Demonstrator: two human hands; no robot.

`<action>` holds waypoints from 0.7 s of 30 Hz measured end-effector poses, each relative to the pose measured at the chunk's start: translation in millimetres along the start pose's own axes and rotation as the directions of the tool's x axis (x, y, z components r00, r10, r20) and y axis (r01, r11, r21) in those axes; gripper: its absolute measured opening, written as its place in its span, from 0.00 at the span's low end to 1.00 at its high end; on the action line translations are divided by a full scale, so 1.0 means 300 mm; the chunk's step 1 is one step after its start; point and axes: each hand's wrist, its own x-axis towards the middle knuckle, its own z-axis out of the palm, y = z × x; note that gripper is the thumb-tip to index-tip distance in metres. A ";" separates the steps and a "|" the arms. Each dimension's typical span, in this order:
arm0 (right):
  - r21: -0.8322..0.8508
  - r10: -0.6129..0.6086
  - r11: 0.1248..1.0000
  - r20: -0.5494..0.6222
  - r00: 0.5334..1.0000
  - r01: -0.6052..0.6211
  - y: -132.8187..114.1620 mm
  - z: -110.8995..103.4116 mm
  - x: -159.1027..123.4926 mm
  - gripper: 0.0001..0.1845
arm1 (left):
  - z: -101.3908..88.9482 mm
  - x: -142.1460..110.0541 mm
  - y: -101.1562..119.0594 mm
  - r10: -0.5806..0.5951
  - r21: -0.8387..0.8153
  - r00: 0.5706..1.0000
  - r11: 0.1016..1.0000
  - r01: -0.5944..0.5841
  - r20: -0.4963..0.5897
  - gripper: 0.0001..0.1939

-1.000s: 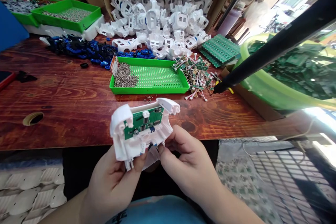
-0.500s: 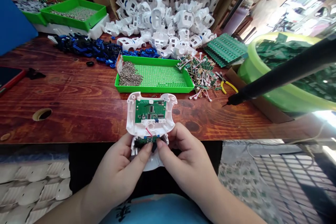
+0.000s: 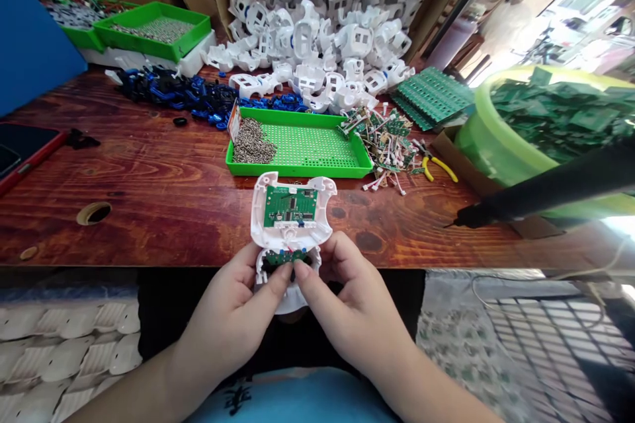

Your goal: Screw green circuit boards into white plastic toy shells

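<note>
Between my hands is a white plastic housing half (image 3: pixel 290 301), held near the table's front edge. A small circuit board (image 3: pixel 284 256) sits in its upper part, partly hidden by my thumbs. My left hand (image 3: pixel 245 307) grips the left side, and my right hand (image 3: pixel 344 294) grips the right, both thumbs pressing close together at the board's lower edge. Just beyond it stands a larger white shell (image 3: pixel 259 211) with a green circuit board (image 3: pixel 292 206) inside. A short reddish wire shows between the two parts. The fingers under the housing are hidden.
A green tray (image 3: pixel 297 170) with small metal screws lies ahead. To its right are wired boards (image 3: pixel 384 139), yellow-handled pliers (image 3: pixel 439 165) and a yellow-green tub (image 3: pixel 496 139). A black screwdriver-like tool (image 3: pixel 536 188) juts in from the right. White shells (image 3: pixel 307 39) are heaped behind.
The view has shifted slightly, so the table things appear further right. The dark piece between my thumbs shows less, and the thumbs sit closer together. Both hands keep their hold.
</note>
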 end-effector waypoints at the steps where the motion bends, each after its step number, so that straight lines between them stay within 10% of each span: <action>1: -0.036 0.009 0.999 -0.005 1.000 -0.009 -0.002 -0.001 -0.001 0.08 | 0.000 0.001 0.000 -0.010 -0.011 1.000 1.000 0.010 0.008 0.21; 14: -0.105 0.028 0.994 -0.027 0.999 -0.031 -0.012 0.019 0.019 0.16 | -0.002 -0.003 -0.033 0.187 0.357 0.979 0.912 -0.203 0.080 0.23; 21: 0.058 -0.145 0.987 -0.088 0.985 0.151 0.041 0.044 0.049 0.19 | -0.019 0.014 -0.071 0.245 0.473 0.961 0.867 -0.157 -0.130 0.13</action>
